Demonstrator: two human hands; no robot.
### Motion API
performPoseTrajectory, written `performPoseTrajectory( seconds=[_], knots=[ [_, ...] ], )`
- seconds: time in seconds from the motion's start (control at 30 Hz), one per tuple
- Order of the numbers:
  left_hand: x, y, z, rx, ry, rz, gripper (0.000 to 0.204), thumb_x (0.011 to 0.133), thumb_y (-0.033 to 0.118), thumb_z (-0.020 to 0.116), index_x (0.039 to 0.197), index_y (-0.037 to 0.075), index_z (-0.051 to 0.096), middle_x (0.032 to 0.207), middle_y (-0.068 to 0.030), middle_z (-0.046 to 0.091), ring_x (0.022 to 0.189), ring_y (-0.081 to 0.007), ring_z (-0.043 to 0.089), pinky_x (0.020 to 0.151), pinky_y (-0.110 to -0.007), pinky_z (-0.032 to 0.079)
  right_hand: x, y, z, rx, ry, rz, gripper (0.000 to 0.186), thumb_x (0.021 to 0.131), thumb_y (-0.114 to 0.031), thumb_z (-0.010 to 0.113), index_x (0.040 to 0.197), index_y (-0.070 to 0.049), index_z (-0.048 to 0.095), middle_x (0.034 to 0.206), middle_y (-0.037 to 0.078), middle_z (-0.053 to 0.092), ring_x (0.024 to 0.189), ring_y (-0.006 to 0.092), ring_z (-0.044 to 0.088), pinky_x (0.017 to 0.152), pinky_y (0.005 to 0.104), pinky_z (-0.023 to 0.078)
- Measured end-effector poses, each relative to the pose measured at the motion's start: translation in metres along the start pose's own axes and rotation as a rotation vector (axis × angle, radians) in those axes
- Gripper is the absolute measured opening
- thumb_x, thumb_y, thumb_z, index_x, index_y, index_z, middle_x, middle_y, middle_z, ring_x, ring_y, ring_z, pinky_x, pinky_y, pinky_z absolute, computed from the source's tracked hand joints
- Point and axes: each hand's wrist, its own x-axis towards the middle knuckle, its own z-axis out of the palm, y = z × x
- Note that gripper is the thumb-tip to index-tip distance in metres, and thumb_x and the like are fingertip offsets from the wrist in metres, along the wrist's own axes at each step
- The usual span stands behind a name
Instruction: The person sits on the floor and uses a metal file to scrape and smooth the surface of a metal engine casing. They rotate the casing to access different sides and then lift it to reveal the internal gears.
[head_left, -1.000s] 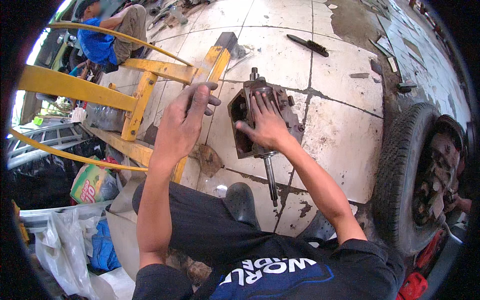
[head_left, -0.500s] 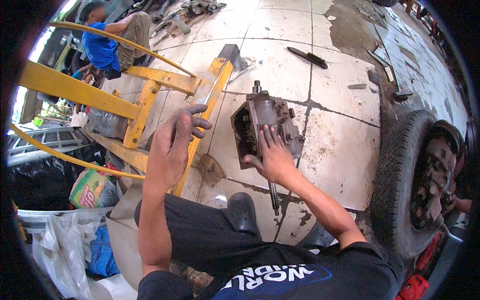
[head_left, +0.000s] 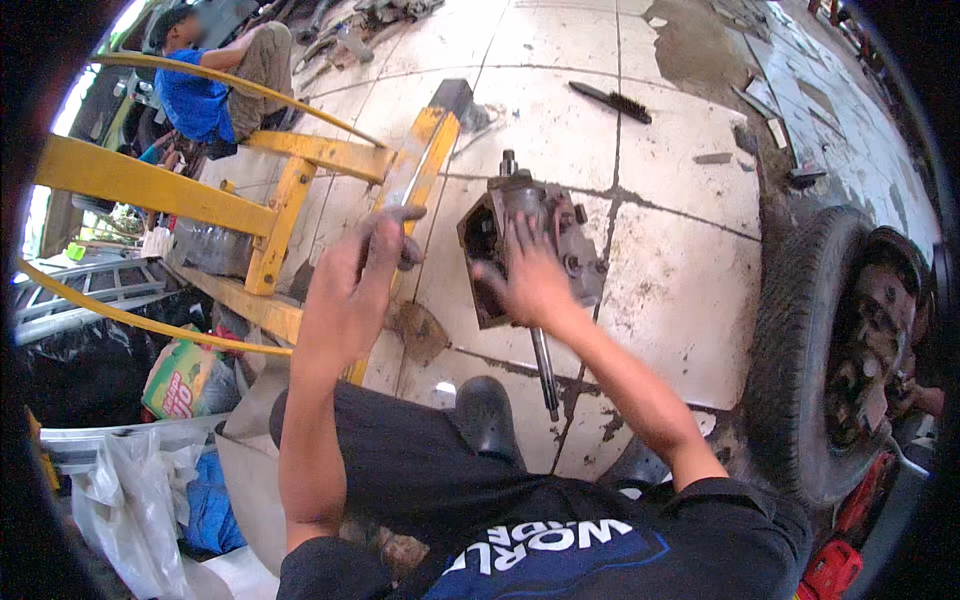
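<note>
A greasy metal gearbox housing (head_left: 582,245) lies on the tiled floor ahead of me, with an open cavity on its left side. A short shaft end (head_left: 508,162) sticks out of its far end, and a long thin shaft (head_left: 545,375) reaches out toward me. My right hand (head_left: 540,280) rests flat on top of the housing, fingers spread and blackened. To the left, my left hand (head_left: 365,270) is raised beside the yellow frame, slightly blurred. Its fingers are loosely bent and apart, with nothing visible in them.
A yellow metal frame (head_left: 285,225) stands on the left. A black brush (head_left: 610,102) lies on the far floor. At right is a wheel with a tyre (head_left: 790,360), a person's hand (head_left: 920,400) beside it. Another person in blue (head_left: 195,100) sits at far left.
My right hand has slid farther from me along the top of the housing. My left hand has shifted slightly and its fingers are bent more. The view has moved a little.
</note>
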Motion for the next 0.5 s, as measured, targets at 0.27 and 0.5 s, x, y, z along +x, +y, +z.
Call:
performPoseTrajectory(
  seconds=[0.27,0.5],
  knots=[
    [0.006,-0.001,0.001,0.047,-0.039,-0.084,0.053,0.107,0.045,0.04,0.12,0.001,0.066,0.075,-0.0076,0.057,0.072,-0.0166,0.054,0.071,-0.032,0.045,0.011,0.009,-0.01,-0.026,-0.021,0.028,0.098,0.094,-0.068,0.042,0.15,0.011,0.027,0.158,0.03,0.024,0.148,0.0412,0.026,0.123,0.048,0.017],
    [0.008,0.003,0.007,0.078,-0.051,-0.072,0.055,0.107,0.045,0.037,0.119,0.0,0.066,0.074,-0.007,0.056,0.069,-0.0174,0.051,0.07,-0.033,0.044,0.022,0.029,-0.009,0.026,0.023,-0.021,0.105,0.091,-0.074,0.04,0.152,0.009,0.023,0.16,0.029,0.021,0.15,0.0391,0.02,0.123,0.0485,0.012]
  ],
)
